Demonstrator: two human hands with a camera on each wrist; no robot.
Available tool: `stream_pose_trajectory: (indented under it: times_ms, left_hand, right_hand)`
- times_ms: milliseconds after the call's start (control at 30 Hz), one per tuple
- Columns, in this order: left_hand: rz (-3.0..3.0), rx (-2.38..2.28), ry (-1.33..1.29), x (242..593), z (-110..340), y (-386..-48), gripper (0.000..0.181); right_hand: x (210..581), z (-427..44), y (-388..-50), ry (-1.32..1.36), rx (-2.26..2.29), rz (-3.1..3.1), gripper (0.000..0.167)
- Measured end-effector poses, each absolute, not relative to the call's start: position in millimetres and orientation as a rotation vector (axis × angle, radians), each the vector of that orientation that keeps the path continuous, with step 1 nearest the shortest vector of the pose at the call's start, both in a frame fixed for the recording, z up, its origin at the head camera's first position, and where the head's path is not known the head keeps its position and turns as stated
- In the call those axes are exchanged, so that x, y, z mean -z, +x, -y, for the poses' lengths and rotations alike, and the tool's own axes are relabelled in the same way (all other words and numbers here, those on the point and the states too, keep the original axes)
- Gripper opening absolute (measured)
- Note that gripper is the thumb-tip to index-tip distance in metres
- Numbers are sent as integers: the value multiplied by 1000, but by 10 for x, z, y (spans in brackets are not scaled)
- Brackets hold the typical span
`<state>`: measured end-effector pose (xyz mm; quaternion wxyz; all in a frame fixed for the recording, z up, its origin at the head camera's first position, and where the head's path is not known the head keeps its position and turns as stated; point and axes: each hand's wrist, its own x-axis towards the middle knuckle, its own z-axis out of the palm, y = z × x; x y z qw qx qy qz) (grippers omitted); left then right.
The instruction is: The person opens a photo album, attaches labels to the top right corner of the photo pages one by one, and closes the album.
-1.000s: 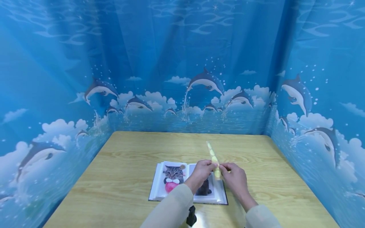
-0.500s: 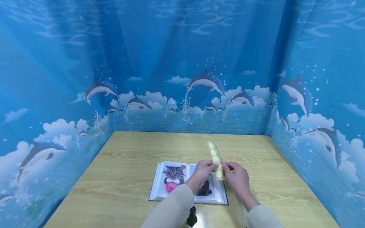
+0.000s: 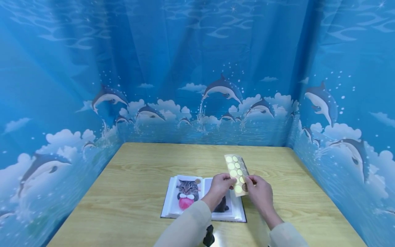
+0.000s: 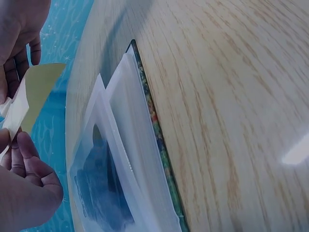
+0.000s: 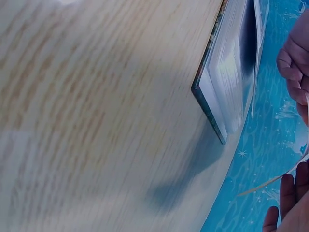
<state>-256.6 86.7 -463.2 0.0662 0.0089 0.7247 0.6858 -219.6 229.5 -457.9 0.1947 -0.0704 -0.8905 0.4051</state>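
A sheet of round yellow stickers [image 3: 237,173] is held up over the right page of an open photo album [image 3: 167,206]. My left hand [image 3: 219,188] pinches its left edge between thumb and fingers. My right hand [image 3: 260,195] pinches the sheet's right side near a brown round sticker [image 3: 244,187]. In the left wrist view, part of the sheet [image 4: 41,87] folds back between both hands. The album's left page has a cat photo [image 3: 189,192] with a round brown sticker [image 3: 198,180] at its upper corner. My left forearm and hand hide much of the right page.
The album lies on a wood-grain table [image 3: 139,164]. A blue curtain [image 3: 197,68] printed with dolphins stands behind the table and along both sides. A small black object [image 3: 208,236] shows beside my left sleeve.
The sticker sheet has turned from nearly edge-on to face the head camera, showing more sticker columns. My right hand has moved slightly right; the left has barely moved.
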Motion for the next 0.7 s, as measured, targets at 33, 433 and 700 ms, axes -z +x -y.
stream_pose_trajectory:
  times_ms: [33,433,700]
  left_hand:
    - [-2185,-2074,32,4632,-870,-2561,6]
    - [-2184,-2001,37,4641,-946,-2497,4]
    - [-2191,-1945,56,4687,-1032,-2439,8]
  right_hand:
    - [4578,-2305,-2193,-208,-1139,2497,18]
    - [4561,-2469,-2143,-283,-1196,2487,23]
    - [4508,-2593,-2104,-353,-1199,2471,29]
